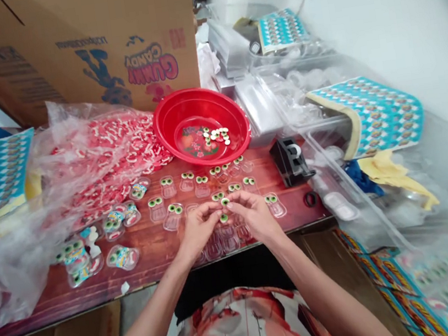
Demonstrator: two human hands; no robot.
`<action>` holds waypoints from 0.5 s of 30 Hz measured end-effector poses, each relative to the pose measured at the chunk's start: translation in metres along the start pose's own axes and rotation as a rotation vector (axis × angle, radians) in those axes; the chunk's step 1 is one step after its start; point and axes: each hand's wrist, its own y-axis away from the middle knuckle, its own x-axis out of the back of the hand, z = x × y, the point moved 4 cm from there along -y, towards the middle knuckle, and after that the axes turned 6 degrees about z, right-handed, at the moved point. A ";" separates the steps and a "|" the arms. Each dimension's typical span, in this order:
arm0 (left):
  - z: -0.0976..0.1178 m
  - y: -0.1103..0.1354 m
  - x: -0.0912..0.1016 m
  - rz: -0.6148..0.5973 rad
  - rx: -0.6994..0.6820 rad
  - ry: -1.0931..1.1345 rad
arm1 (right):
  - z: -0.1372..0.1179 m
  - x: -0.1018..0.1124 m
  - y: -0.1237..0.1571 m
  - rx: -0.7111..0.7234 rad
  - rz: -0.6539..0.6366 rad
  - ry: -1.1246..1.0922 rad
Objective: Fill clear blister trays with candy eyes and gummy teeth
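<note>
At the near middle of the table, the fingertips of my left hand (203, 222) and my right hand (252, 213) meet, pinched around a small green-and-white eyeball piece (224, 202). Another eyeball piece (224, 218) shows just below the fingertips. Around my hands lie clear plastic trays (173, 217), several with a pair of these eyeballs at the top. More clear trays (229, 239) sit under and between my wrists, partly hidden. Loose eyeballs (219, 134) lie in a red basin (164, 143) beyond my hands.
Left, a plastic bag (114, 155) of red-and-white pieces lies beside filled, labelled packs (122, 257). A black tape dispenser (290, 161) and a dark ring (310, 199) sit right. Clear bins (362, 204) with label sheets (383, 112) stand farther right. A large carton (95, 19) rises behind.
</note>
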 end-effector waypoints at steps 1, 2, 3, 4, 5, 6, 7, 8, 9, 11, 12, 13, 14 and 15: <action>-0.002 0.001 0.003 0.009 0.024 0.013 | 0.002 0.008 0.000 0.004 0.022 0.032; -0.003 0.002 0.006 0.028 0.042 0.022 | 0.002 0.018 0.000 0.023 0.047 0.094; -0.004 0.004 0.010 0.054 0.052 0.028 | 0.003 0.028 0.000 0.055 0.067 0.184; -0.006 0.006 0.014 0.080 0.057 0.029 | 0.004 0.037 0.001 0.092 0.076 0.296; -0.007 0.008 0.016 0.099 0.056 0.024 | 0.006 0.044 0.001 0.125 0.068 0.417; -0.009 0.009 0.017 0.105 0.050 0.011 | 0.009 0.049 0.003 0.149 0.043 0.542; -0.012 0.011 0.017 0.096 0.040 -0.011 | 0.012 0.052 0.004 0.165 0.013 0.665; -0.015 0.013 0.016 0.079 0.022 -0.039 | 0.014 0.053 0.006 0.174 -0.011 0.783; -0.019 0.014 0.014 0.058 -0.003 -0.073 | 0.016 0.052 0.008 0.178 -0.025 0.898; -0.027 0.015 0.008 0.018 -0.050 -0.140 | 0.017 0.047 0.012 0.185 -0.028 1.114; -0.032 0.015 0.004 0.006 -0.066 -0.168 | 0.016 0.044 0.014 0.187 -0.025 1.210; -0.036 0.014 0.000 0.001 -0.080 -0.195 | 0.016 0.040 0.015 0.181 -0.025 1.300; -0.039 0.013 -0.004 0.003 -0.097 -0.226 | 0.015 0.037 0.016 0.170 -0.034 1.380; -0.040 0.012 -0.008 0.012 -0.123 -0.263 | 0.014 0.034 0.016 0.161 -0.041 1.446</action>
